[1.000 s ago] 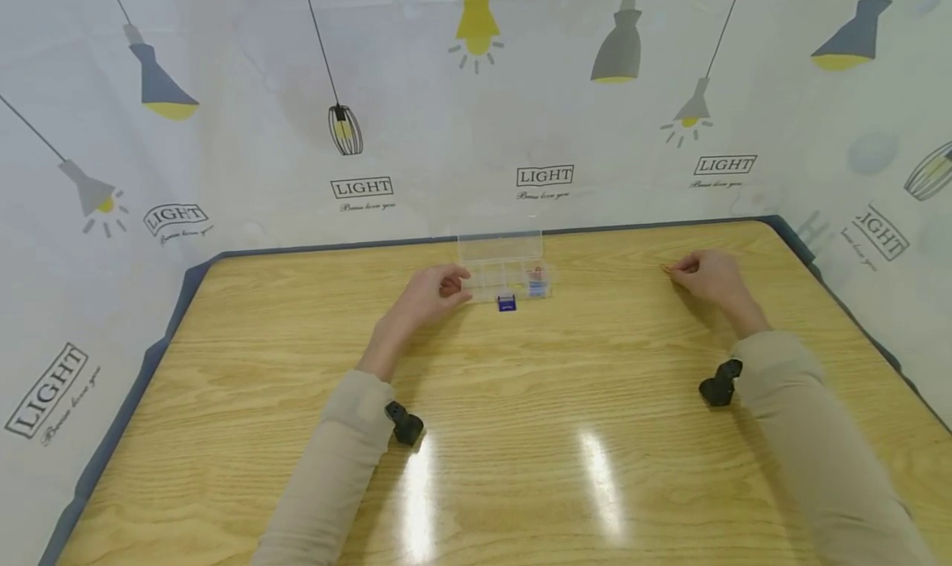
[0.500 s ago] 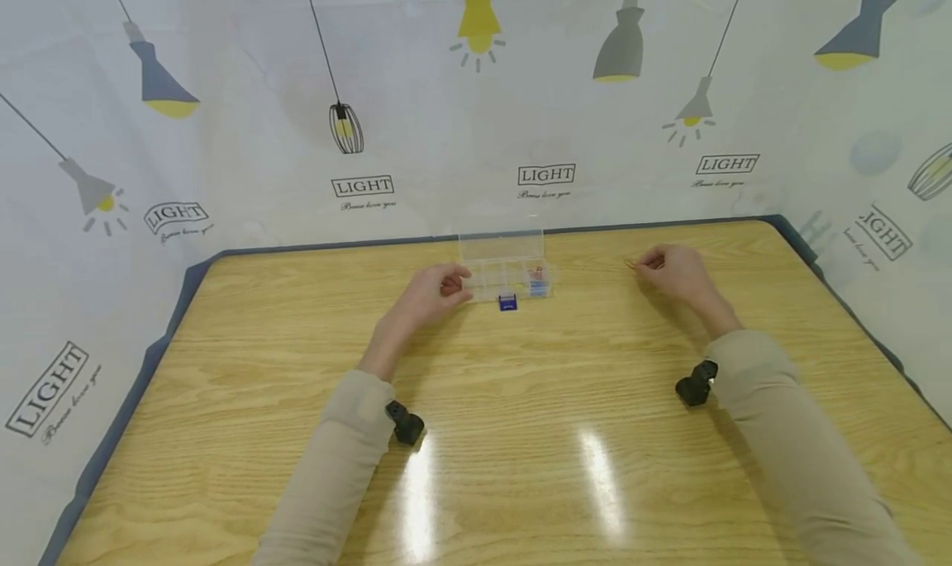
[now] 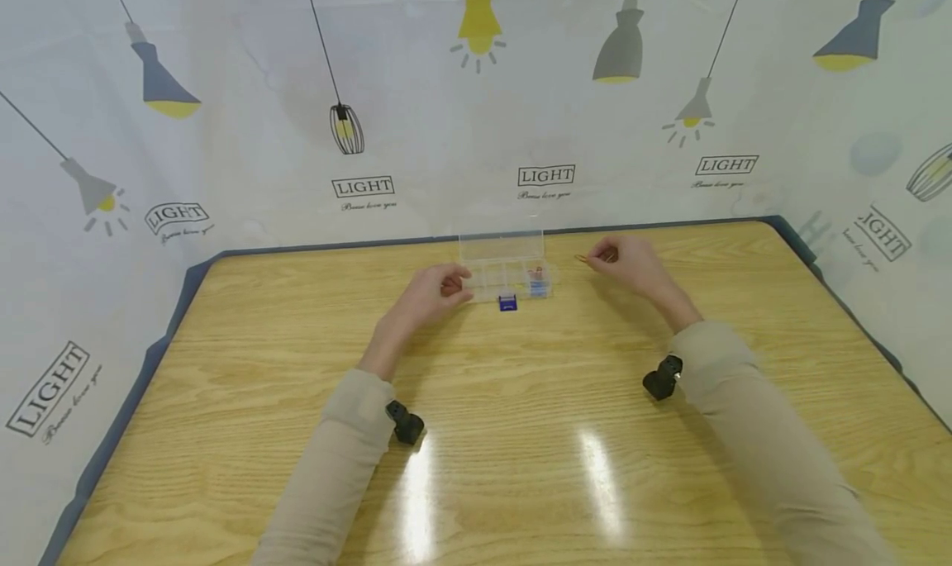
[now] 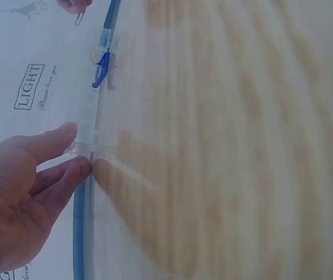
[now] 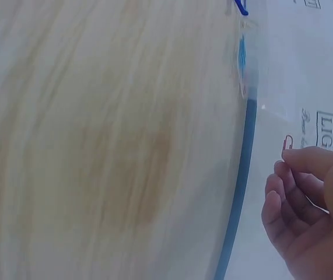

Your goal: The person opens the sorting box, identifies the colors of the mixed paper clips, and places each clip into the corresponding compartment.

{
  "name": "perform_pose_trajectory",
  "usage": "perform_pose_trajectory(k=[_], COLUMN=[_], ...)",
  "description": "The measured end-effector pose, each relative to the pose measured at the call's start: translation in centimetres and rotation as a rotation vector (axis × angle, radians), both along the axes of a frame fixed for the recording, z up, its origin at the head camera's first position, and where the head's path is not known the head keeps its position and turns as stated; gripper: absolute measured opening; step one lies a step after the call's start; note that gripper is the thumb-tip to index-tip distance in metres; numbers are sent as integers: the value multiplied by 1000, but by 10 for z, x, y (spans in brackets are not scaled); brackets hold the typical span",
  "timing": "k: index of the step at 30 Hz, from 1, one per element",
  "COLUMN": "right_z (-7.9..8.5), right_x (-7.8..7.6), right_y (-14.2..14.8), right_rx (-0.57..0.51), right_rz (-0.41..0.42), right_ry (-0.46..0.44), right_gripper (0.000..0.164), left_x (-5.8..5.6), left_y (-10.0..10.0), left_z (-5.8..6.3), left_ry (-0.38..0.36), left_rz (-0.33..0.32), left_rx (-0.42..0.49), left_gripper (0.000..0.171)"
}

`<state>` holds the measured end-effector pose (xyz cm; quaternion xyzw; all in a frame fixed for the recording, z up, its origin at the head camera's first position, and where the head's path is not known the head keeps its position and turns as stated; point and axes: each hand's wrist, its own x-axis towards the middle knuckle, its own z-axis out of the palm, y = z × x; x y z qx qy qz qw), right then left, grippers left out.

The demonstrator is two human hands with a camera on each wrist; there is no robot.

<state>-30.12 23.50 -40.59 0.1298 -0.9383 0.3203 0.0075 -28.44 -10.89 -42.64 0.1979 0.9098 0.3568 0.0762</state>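
A clear plastic compartment box (image 3: 494,278) lies near the table's far edge with its lid (image 3: 502,245) raised behind it. Its blue latch (image 3: 507,303) hangs at the front. My left hand (image 3: 431,293) holds the box's left end between thumb and fingers, with the thumb (image 4: 61,139) on the near side in the left wrist view. My right hand (image 3: 632,264), just right of the box and above the table, pinches an orange-red paper clip (image 5: 287,142) between thumb and forefinger. The clip's looped end sticks out toward the box. Small red pieces (image 3: 535,273) and blue pieces (image 3: 538,287) lie in the right-hand compartments.
The wood-grain table (image 3: 506,401) spreads in front of the box. A white cloth backdrop (image 3: 439,136) printed with lamps rises right behind the table's far edge. Black wrist cameras, such as the left one (image 3: 405,424), sit at both cuffs.
My right hand has moved left across the table toward the box, carrying the paper clip. The left hand and the box have stayed in place.
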Motion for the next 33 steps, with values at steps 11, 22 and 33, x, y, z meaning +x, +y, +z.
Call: perform_pose_trajectory(k=[11, 22, 33], right_z=[-3, -5, -9], right_x=[-11, -19, -20], right_y=[-46, -64, -56], right_rx=[-23, 15, -11], right_rz=[80, 131, 108], right_ry=[-25, -33, -48], right_gripper=[14, 10, 16], left_x=[0, 2, 2], left_y=[0, 2, 2], left_z=[1, 1, 2], left_ry=[12, 7, 13], left_rz=[-6, 0, 11], left_rx=[-4, -13, -22], left_gripper=[38, 38, 38])
